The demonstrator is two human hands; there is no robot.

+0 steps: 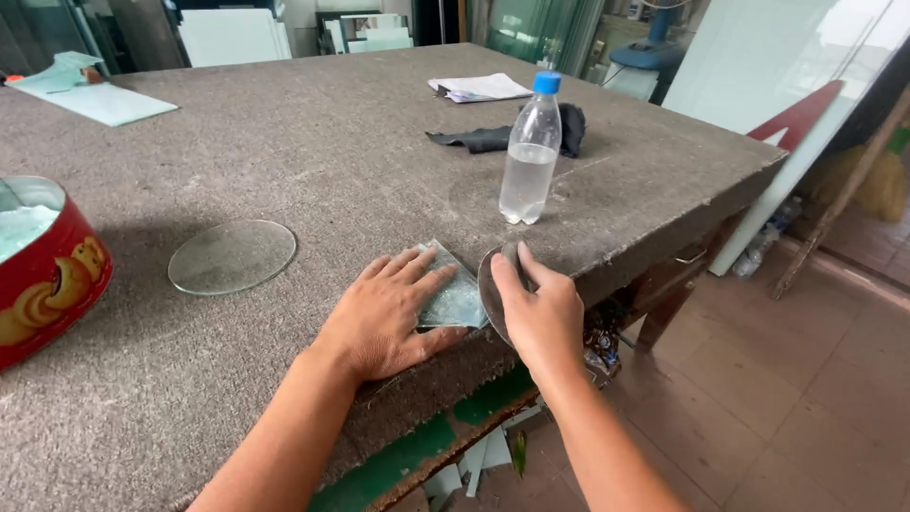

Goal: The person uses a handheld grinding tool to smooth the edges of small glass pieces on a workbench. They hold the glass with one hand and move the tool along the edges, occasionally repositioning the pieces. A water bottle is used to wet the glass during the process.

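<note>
My right grip (540,308) clasps a round glass disc (490,289) at the counter's (332,142) near edge while my flat, unclenched left hand (384,313) pins the square glass piece (455,296), cutting apparently underway, steadiness needed next.

left hand (384,318): palm down, fingers spread flat, pressing
right hand (538,313): fingers curled in a grip, thumb up
forearms: bare, both reaching forward, slightly converging
</note>
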